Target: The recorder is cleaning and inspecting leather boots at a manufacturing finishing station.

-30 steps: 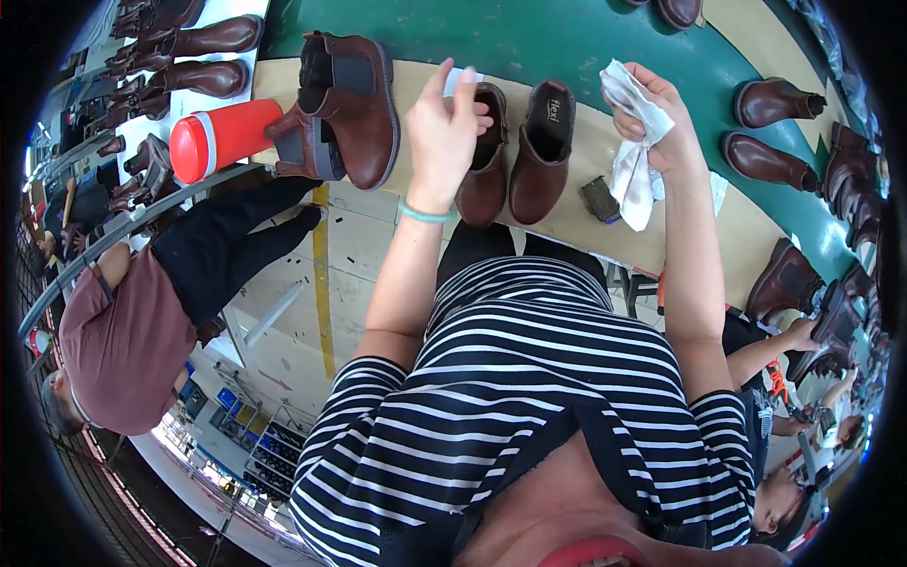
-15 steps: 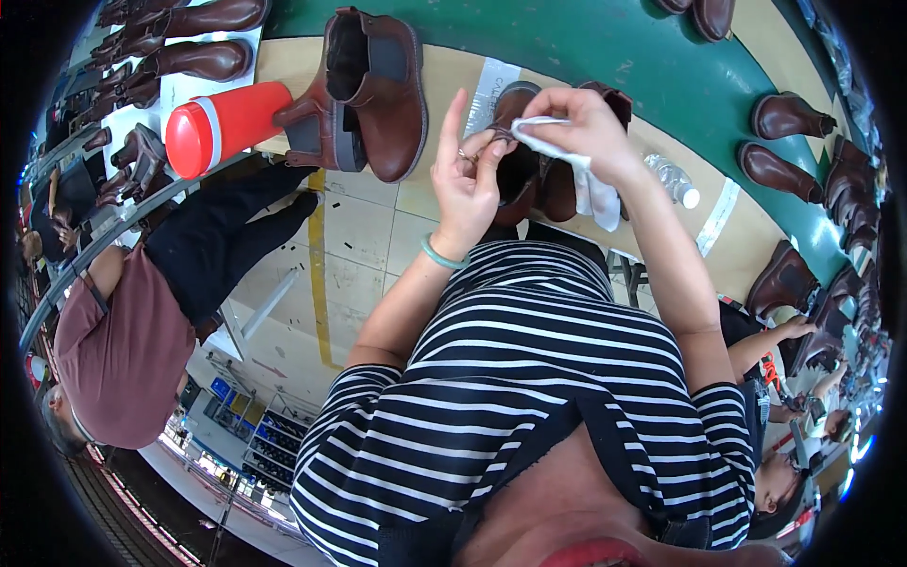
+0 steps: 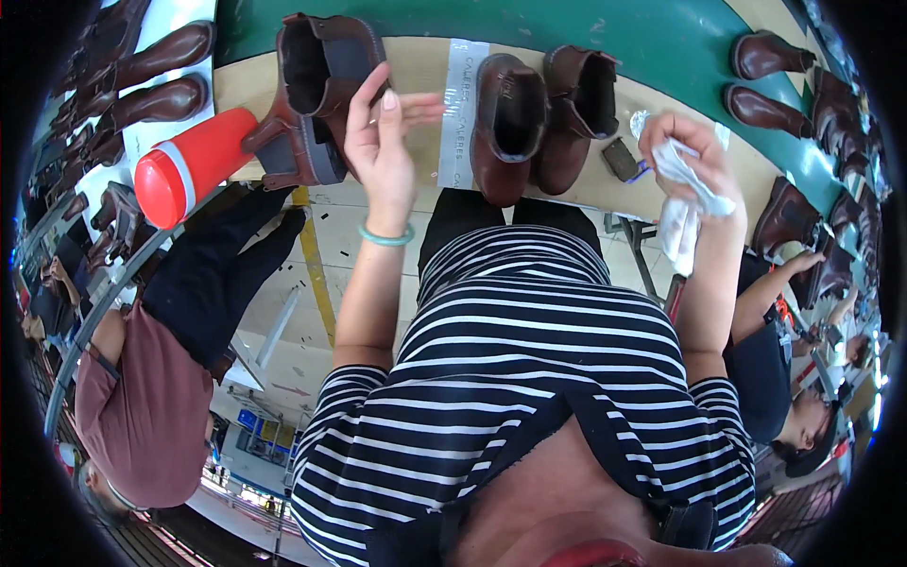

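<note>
My left hand (image 3: pixel 383 156) is raised with its fingers apart and holds nothing. It is nearest to a brown ankle boot (image 3: pixel 354 57) at the left of the table edge, partly covering it. A crumpled white cloth (image 3: pixel 685 227) hangs from my right hand (image 3: pixel 694 151), whose fingers are closed round it. Between my hands stand two brown boots, the left one (image 3: pixel 498 175) and the right one (image 3: pixel 562 165), openings up. Neither hand touches them. A small dark block (image 3: pixel 621 159) lies between the right boot and my right hand.
A red cylinder with a pale band (image 3: pixel 217 156) lies at the left, against another brown boot (image 3: pixel 288 156). Printed tape (image 3: pixel 455 142) crosses the table edge. More boots (image 3: pixel 770 111) rest on the green surface at the right. A co-worker (image 3: pixel 142 406) is at the left, another (image 3: pixel 756 350) at the right.
My hands have come apart from over the middle boots. The left moved left and its fingers spread; the right moved right with the white cloth, uncovering both boots and the dark block.
</note>
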{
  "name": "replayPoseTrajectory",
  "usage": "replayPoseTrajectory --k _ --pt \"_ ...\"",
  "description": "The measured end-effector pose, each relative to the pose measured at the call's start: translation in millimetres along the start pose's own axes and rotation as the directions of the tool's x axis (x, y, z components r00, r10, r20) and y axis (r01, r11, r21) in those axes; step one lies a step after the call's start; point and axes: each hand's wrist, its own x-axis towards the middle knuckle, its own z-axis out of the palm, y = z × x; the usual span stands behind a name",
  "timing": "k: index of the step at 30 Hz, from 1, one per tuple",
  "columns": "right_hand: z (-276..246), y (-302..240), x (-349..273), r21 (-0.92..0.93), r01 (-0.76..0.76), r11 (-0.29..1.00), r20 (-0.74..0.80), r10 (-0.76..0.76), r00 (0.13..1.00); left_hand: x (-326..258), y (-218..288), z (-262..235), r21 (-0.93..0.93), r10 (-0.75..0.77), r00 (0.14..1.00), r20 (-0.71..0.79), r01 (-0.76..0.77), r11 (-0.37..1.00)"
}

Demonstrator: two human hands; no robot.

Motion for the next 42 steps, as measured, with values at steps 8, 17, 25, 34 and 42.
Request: replayPoseTrajectory --k 8,17,25,34,42 --pt "-1 207 -41 0.538 -0.094 0.837 0.009 0.107 0.994 -98 -106 -14 0.311 -0.573 0.812 0.114 0.518 0.797" --pt "4 185 -11 0.650 -0.127 0.749 0.198 -0.006 0.980 -102 -107 55 0.221 -0.274 0.961 0.032 0.261 0.940" --pt "16 132 -13 0.656 -0.064 0.752 0.292 -0.174 0.940 -95 -65 60 -0.034 -0.524 0.852 -0.003 0.523 0.851" --pt "24 143 -49 0.245 0.002 0.970 0.078 -0.022 0.997 -115 -70 45 0.785 0.400 0.896 -0.192 -0.105 0.611" --pt "8 200 -48 -0.246 -0.074 0.966 -0.092 0.053 0.994 -158 -132 9 0.921 0.431 0.898 -0.094 -0.085 0.380"
